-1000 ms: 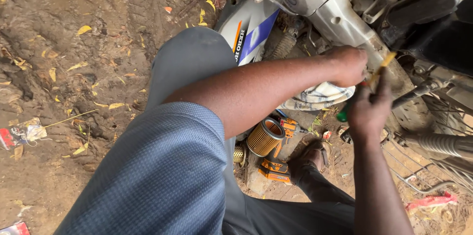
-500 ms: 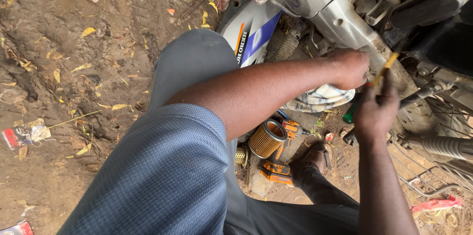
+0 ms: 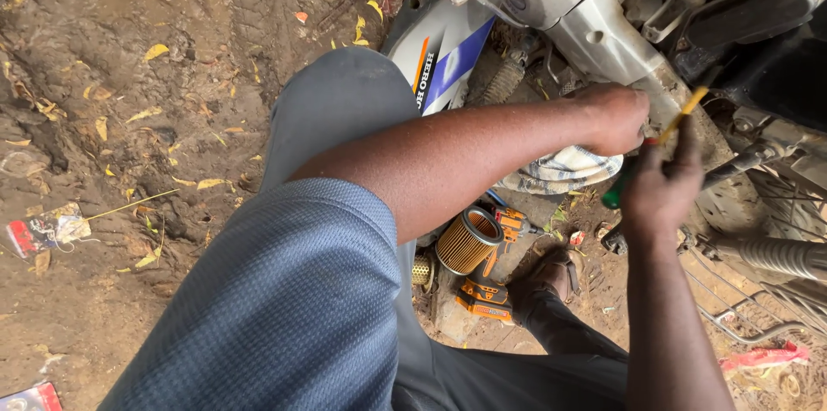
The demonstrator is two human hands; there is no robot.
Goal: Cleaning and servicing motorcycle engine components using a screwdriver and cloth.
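Note:
My left hand (image 3: 616, 118) is closed against the lower side of a motorcycle engine (image 3: 594, 23), its fingers curled out of sight. Just to its right my right hand (image 3: 663, 183) grips a thin tool with a yellow shaft (image 3: 685, 114) and a green handle end (image 3: 613, 196). The yellow tip points up toward the engine underside. A crumpled white checked cloth (image 3: 560, 170) lies under my left hand. My left knee in grey trousers (image 3: 336, 109) fills the middle of the view.
A round orange filter (image 3: 468, 240) and an orange-black power tool (image 3: 491, 286) lie on the dirt by my sandalled foot (image 3: 551, 277). A white-blue body panel (image 3: 439, 53) leans nearby. Litter and dry leaves dot the ground (image 3: 129, 161). Exhaust pipe and metal rack (image 3: 767, 260) sit right.
Both hands stay together at the engine. The right hand has shifted slightly, and the yellow shaft now tilts a little more toward the upper right.

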